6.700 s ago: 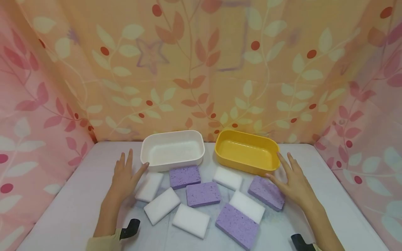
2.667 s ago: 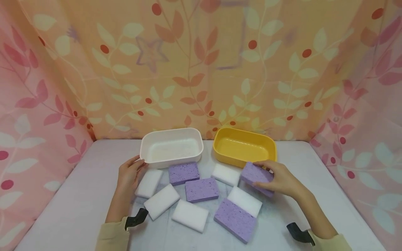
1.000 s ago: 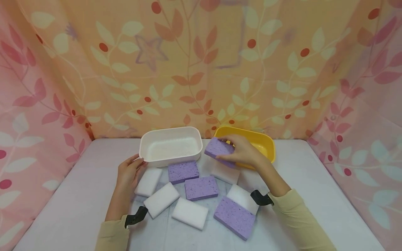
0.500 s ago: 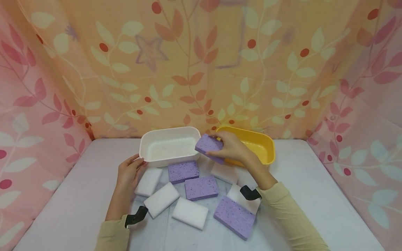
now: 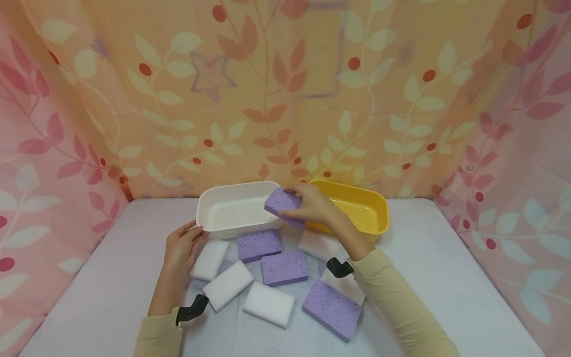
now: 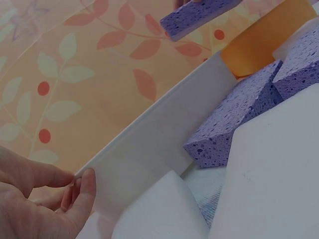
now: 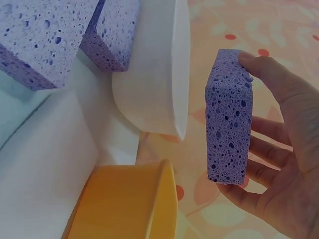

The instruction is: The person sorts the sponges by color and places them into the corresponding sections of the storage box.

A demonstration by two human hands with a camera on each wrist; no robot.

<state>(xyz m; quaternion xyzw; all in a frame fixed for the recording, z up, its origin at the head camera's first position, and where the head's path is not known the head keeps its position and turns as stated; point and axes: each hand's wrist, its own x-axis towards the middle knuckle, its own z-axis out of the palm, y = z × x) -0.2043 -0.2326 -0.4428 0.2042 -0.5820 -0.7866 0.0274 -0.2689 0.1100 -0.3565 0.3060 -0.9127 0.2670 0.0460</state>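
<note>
In the head view my right hand (image 5: 311,203) grips a purple sponge (image 5: 282,202) above the right end of a white bin (image 5: 241,232). The right wrist view shows the sponge (image 7: 228,129) between thumb and fingers, clear of the bin's rim. With thumb and fingertips, my left hand (image 5: 179,248) pinches the rim at the white bin's front left corner, as the left wrist view of the hand (image 6: 47,194) also shows. To the right stands a yellow bin (image 5: 366,225), partly hidden behind my right hand and forearm.
Two purple sponges (image 5: 285,268) lie before the white bin, and another purple sponge (image 5: 332,310) lies nearer me. Several white sponges (image 5: 268,304) are spread among them, one partly under my right forearm. A patterned curtain (image 5: 267,99) stands behind the table (image 5: 102,277).
My right hand picked up the purple sponge from the right side and carried it left, past the yellow bin, to the white bin. My left hand went from spread fingers to pinching the white bin's rim.
</note>
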